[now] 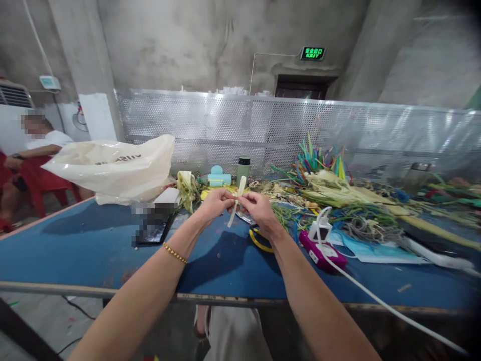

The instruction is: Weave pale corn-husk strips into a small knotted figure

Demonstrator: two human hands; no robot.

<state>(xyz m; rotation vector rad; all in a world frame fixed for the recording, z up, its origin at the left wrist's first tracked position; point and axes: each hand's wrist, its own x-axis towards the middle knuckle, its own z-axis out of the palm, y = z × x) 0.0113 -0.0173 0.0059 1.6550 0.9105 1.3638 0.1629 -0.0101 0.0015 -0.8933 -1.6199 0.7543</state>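
My left hand (215, 204) and right hand (260, 206) both pinch the pale strip (242, 185), held up over the bench (93, 240). So narrow a piece probably sits steadier between two sets of fingertips.

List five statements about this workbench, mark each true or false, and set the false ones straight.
1. The left hand and the right hand both pinch a narrow pale-green strip. True.
2. A gold beaded bracelet circles the right forearm. False: the gold beaded bracelet is on the left forearm.
3. A sage-green cylindrical bottle with a black lid stands upright beyond the hands. True.
4. The large cream plastic bag is at the picture's right edge. False: the large cream plastic bag is on the left side.
5. The tabletop is bright red. False: the tabletop is blue.
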